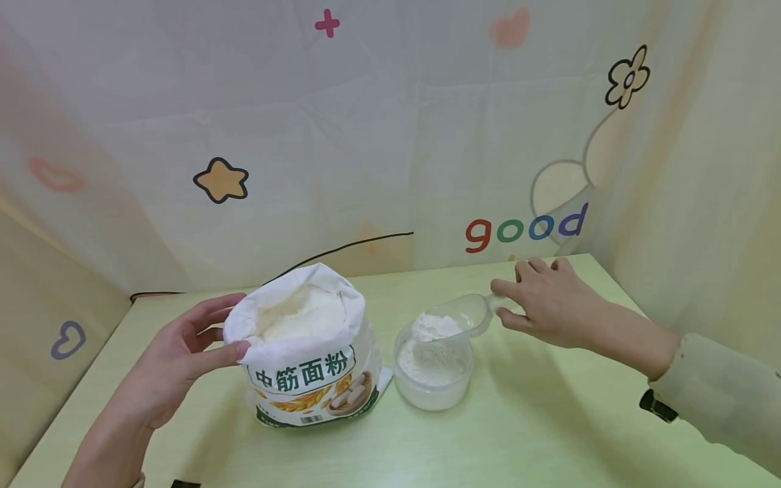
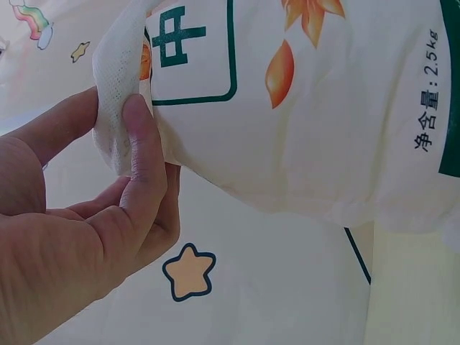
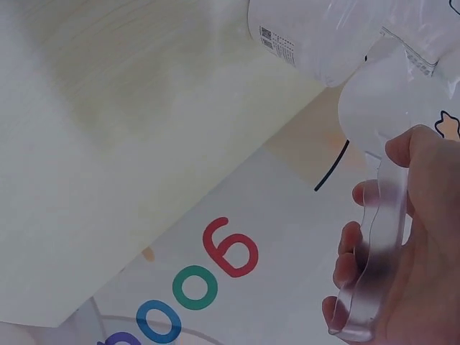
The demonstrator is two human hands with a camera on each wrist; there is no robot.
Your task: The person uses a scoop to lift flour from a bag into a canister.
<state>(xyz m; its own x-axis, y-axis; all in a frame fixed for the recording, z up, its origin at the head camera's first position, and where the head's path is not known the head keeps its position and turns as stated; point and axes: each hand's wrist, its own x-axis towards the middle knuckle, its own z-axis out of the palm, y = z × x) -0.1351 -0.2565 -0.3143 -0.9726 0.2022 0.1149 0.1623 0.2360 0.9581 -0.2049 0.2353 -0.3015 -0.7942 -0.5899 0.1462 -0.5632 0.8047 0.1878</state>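
Note:
A white bag of flour [image 1: 308, 349] with green print stands open-topped on the table, its mouth folded outward. My left hand [image 1: 173, 352] pinches the rolled rim at the bag's left side, thumb on the front; the left wrist view shows that folded rim [image 2: 118, 122] close up. In my right hand [image 1: 552, 305] is a clear plastic scoop [image 1: 476, 315], gripped by its handle [image 3: 382, 244] with fingers curled round it. White flour [image 1: 436, 327] lies in the scoop's bowl, over a round translucent tub [image 1: 432, 398] that contains more flour.
The tub stands just right of the bag on the pale green table [image 1: 390, 447]. A printed cloth [image 1: 366, 135] with a star and the word "good" hangs behind the table and along its sides. Dark objects [image 1: 659, 405] show near my right sleeve.

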